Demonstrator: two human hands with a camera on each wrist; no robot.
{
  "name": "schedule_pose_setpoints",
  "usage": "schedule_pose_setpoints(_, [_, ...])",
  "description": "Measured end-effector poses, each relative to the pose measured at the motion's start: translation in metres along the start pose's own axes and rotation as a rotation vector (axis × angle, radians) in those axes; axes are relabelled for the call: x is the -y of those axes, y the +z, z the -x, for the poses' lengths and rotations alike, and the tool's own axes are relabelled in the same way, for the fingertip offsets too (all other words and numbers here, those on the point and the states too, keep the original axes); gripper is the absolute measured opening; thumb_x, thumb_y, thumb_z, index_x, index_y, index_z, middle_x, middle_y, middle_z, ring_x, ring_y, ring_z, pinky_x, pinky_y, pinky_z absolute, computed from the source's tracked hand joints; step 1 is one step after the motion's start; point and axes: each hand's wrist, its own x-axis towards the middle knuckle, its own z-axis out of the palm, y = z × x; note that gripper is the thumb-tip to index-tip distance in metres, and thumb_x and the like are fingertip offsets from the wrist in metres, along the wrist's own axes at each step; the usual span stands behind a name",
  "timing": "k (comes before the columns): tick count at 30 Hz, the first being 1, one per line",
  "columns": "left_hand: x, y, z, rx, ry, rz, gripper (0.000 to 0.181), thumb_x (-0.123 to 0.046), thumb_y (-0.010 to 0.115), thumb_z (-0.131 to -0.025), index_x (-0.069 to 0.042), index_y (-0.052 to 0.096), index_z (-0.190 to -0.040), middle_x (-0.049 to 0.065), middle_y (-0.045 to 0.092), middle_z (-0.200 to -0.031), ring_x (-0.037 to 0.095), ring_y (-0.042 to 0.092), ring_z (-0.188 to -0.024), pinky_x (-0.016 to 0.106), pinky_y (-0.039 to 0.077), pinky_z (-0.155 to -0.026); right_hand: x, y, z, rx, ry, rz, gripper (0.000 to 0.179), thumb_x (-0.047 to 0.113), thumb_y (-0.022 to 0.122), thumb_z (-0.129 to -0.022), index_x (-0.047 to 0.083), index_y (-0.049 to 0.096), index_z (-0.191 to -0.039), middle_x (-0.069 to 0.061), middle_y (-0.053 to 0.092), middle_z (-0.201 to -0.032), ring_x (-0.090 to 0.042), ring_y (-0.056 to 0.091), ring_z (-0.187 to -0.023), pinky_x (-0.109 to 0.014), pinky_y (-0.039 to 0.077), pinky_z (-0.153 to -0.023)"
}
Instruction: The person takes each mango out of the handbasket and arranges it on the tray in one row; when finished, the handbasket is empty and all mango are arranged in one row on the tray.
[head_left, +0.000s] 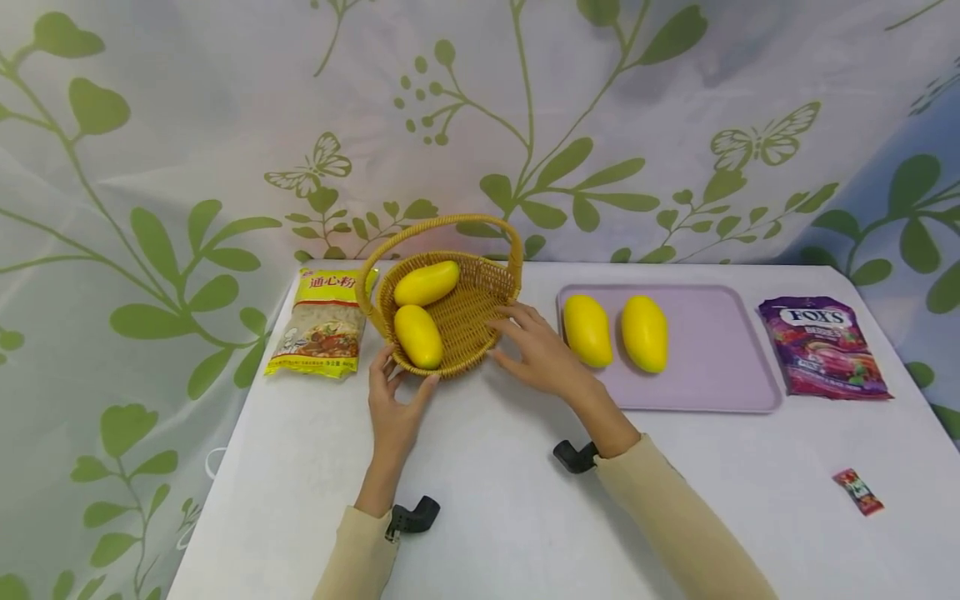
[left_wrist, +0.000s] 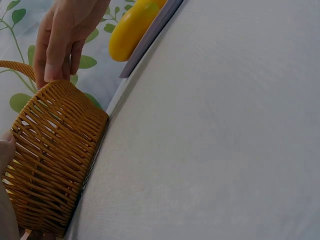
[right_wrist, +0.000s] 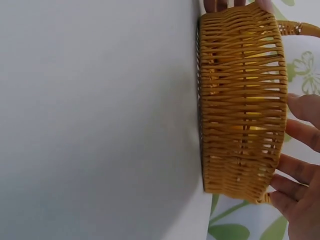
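A brown wicker basket (head_left: 472, 321) with a tall arched handle stands toward the back left of the table. Inside it, on its left side, lie two yellow mangoes, a rear mango (head_left: 427, 284) and a front mango (head_left: 418, 337). My left hand (head_left: 395, 412) holds the basket at its front left, thumb on the front and fingers round the side. At the right rim is my right hand (head_left: 543, 354), its fingers loosely spread and fingertips right at the edge. The right wrist view shows these fingertips (right_wrist: 295, 131) along the top of the woven wall.
To the right, a lilac tray (head_left: 705, 350) carries two more mangoes (head_left: 644, 333) on its left part. A yellow pasta bag (head_left: 318, 325) lies left of the basket. Beyond the tray are a purple FOX'S candy bag (head_left: 825, 348) and a small red wrapped candy (head_left: 858, 492).
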Motion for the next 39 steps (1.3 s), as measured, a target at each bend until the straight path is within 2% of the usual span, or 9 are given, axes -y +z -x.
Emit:
schedule_pose_setpoints(9, [0.001, -0.001, 0.000, 0.000, 0.004, -0.012, 0.072, -0.002, 0.077, -0.081, 0.011, 0.036, -0.139, 0.028, 0.041, -0.142, 0.043, 0.047, -0.128, 0.056, 0.042, -0.106, 0.013, 0.014, -0.026, 0.056, 0.002, -0.025, 0.042, 0.027, 0.063, -0.096, 0.006, 0.059, -0.133, -0.020, 0.057, -0.133, -0.037, 0.047, -0.132, -0.058, 0.024, -0.119])
schedule_pose_setpoints(12, [0.001, -0.001, 0.000, 0.000, 0.000, -0.019, 0.072, -0.003, 0.077, -0.081, 0.011, 0.036, -0.139, 0.029, 0.041, -0.142, 0.043, 0.047, -0.128, 0.055, 0.042, -0.106, 0.018, 0.019, -0.033, 0.078, 0.011, -0.016, 0.043, 0.029, 0.063, -0.096, 0.007, 0.059, -0.133, -0.017, 0.057, -0.133, -0.033, 0.051, -0.127, -0.056, 0.029, -0.117])
schedule_pose_setpoints(16, [0.000, -0.001, 0.000, 0.001, -0.002, -0.022, 0.072, -0.002, 0.077, -0.082, 0.011, 0.036, -0.139, 0.028, 0.041, -0.142, 0.044, 0.047, -0.128, 0.055, 0.042, -0.106, 0.023, 0.025, -0.044, 0.133, 0.035, -0.036, 0.046, 0.030, 0.061, -0.098, 0.008, 0.055, -0.137, -0.011, 0.056, -0.136, -0.028, 0.054, -0.124, -0.047, 0.042, -0.109])
schedule_pose_setpoints(19, [-0.001, -0.001, -0.001, 0.001, -0.005, -0.018, 0.071, -0.002, 0.077, -0.082, 0.011, 0.036, -0.139, 0.028, 0.041, -0.142, 0.043, 0.047, -0.128, 0.056, 0.041, -0.106, 0.027, 0.029, -0.053, 0.180, 0.068, -0.061, 0.049, 0.031, 0.061, -0.098, 0.011, 0.050, -0.142, -0.008, 0.053, -0.140, -0.025, 0.055, -0.124, -0.042, 0.048, -0.104])
schedule_pose_setpoints(26, [0.001, -0.001, 0.000, 0.004, -0.012, -0.009, 0.072, -0.003, 0.076, -0.082, 0.011, 0.035, -0.140, 0.029, 0.040, -0.142, 0.044, 0.046, -0.129, 0.059, 0.040, -0.107, 0.035, 0.036, -0.071, 0.277, 0.151, -0.078, 0.059, 0.039, 0.061, -0.096, 0.017, 0.043, -0.147, -0.008, 0.042, -0.151, -0.024, 0.047, -0.135, -0.043, 0.044, -0.110])
schedule_pose_setpoints(32, [0.001, -0.001, -0.001, 0.005, -0.008, -0.014, 0.072, -0.003, 0.077, -0.082, 0.010, 0.036, -0.140, 0.028, 0.041, -0.143, 0.042, 0.047, -0.129, 0.051, 0.043, -0.107, 0.043, 0.048, -0.082, 0.348, 0.140, -0.053, 0.065, 0.045, 0.063, -0.093, 0.019, 0.041, -0.149, -0.016, 0.034, -0.155, -0.032, 0.052, -0.129, -0.047, 0.049, -0.103])
schedule_pose_setpoints(36, [0.001, 0.000, -0.002, 0.008, 0.003, -0.021, 0.071, -0.002, 0.076, -0.082, 0.011, 0.036, -0.139, 0.029, 0.041, -0.141, 0.042, 0.048, -0.128, 0.043, 0.045, -0.107, 0.046, 0.053, -0.085, 0.353, 0.121, -0.036, 0.066, 0.046, 0.064, -0.092, 0.023, 0.039, -0.149, -0.015, 0.033, -0.155, -0.031, 0.056, -0.122, -0.045, 0.052, -0.099])
schedule_pose_setpoints(39, [0.001, -0.001, -0.002, 0.008, 0.005, -0.028, 0.071, -0.001, 0.077, -0.082, 0.012, 0.036, -0.139, 0.029, 0.042, -0.141, 0.042, 0.048, -0.128, 0.041, 0.045, -0.106, 0.047, 0.055, -0.086, 0.349, 0.128, -0.043, 0.066, 0.046, 0.065, -0.092, 0.023, 0.040, -0.149, -0.013, 0.034, -0.154, -0.029, 0.057, -0.121, -0.044, 0.051, -0.099])
